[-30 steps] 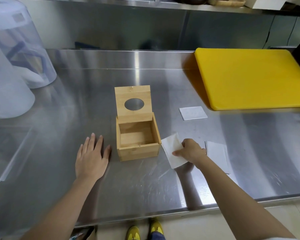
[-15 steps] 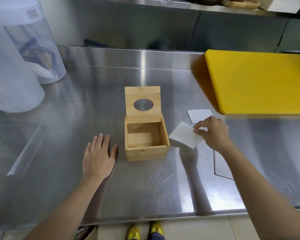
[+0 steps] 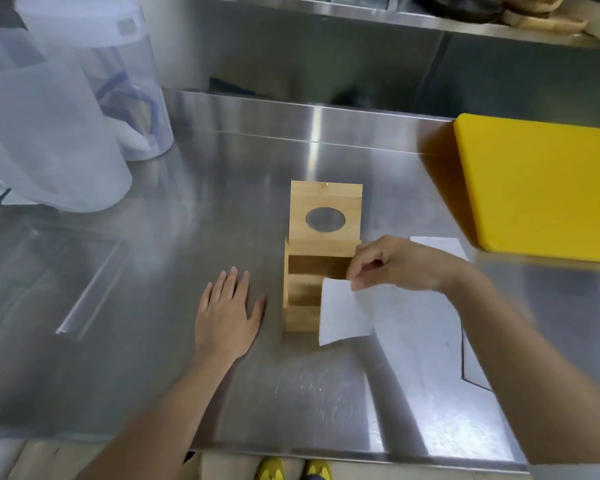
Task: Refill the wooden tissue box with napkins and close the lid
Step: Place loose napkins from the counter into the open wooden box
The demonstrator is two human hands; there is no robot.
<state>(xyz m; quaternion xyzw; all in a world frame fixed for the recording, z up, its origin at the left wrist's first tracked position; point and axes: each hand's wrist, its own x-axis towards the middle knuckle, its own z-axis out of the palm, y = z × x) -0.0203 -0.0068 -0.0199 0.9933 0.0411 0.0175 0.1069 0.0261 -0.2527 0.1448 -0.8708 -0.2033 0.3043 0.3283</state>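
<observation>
A white paper napkin (image 3: 343,311) hangs pinched in the right hand (image 3: 400,263) over the open bamboo tissue box (image 3: 300,289), whose oval-holed lid (image 3: 325,211) stands upright. The left hand (image 3: 227,315) lies flat, fingers spread, holding nothing, on the brushed steel counter (image 3: 187,237) just left of the box.

Single head-worn wide-angle view, looking forward and steeply down from standing height onto a brushed stainless-steel counter (image 3: 174,341). Close in: open bamboo tissue box (image 3: 300,292) near centre, both forearms entering from the near edge, yellow shoes (image 3: 293,470) at bottom. Far ahead, steel backsplash; yellow plastic cutting board (image 3: 548,188) cropped at right. No second view.
</observation>
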